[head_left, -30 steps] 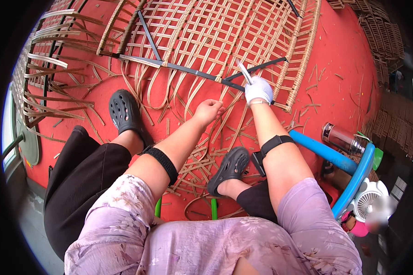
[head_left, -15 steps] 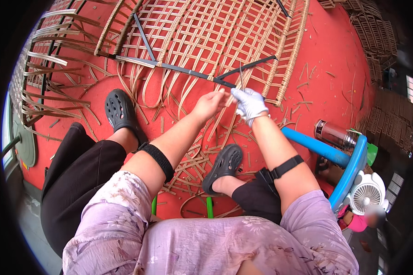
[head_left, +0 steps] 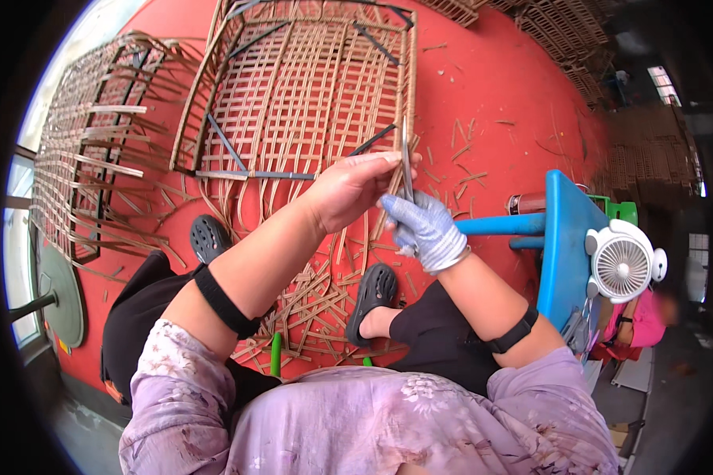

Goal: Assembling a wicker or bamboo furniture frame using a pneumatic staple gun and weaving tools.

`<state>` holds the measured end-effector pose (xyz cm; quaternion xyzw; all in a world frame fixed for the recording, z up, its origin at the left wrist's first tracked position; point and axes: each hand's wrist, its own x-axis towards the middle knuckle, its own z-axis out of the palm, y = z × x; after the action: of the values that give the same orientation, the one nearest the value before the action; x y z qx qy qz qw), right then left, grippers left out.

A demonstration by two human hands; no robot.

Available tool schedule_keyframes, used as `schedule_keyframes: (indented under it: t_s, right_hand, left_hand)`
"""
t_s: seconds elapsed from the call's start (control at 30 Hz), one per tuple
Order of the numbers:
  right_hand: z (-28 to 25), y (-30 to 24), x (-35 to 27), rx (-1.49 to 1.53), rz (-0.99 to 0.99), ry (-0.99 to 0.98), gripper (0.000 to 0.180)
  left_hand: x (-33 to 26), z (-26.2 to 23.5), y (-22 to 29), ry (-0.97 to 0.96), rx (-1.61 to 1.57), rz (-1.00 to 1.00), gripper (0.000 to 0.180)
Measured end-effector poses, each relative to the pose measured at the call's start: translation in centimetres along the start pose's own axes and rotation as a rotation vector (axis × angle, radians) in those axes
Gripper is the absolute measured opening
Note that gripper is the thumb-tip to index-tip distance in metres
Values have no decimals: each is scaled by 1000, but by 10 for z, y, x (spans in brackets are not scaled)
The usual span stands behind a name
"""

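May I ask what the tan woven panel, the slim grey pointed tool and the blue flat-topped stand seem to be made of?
Tan woven panel: perhaps matte rattan or plastic imitation, by its dull strips. Slim grey pointed tool: probably smooth metal, from its sheen. Blue flat-topped stand: likely plastic, smooth and evenly coloured.

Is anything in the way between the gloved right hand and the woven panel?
Only the bare left hand: it sits beside the metal tool in the gloved right hand and hides part of the woven panel from view. Nothing else visible stands between; depth is hard to judge.
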<state>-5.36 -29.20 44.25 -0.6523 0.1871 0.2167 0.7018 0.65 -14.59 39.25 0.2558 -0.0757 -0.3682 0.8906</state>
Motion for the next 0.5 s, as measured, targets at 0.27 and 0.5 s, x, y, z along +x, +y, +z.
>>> schedule_keyframes:
  t_s: [0.27,0.5]
  right_hand:
    - [-6,-18,-148,63,-199,-172,32]
    - [-6,-12,-245,-339,-432,113,31]
  left_hand:
    - [-90,145,39,226,273,11,13]
    - [-142,185,15,275,549,268,21]
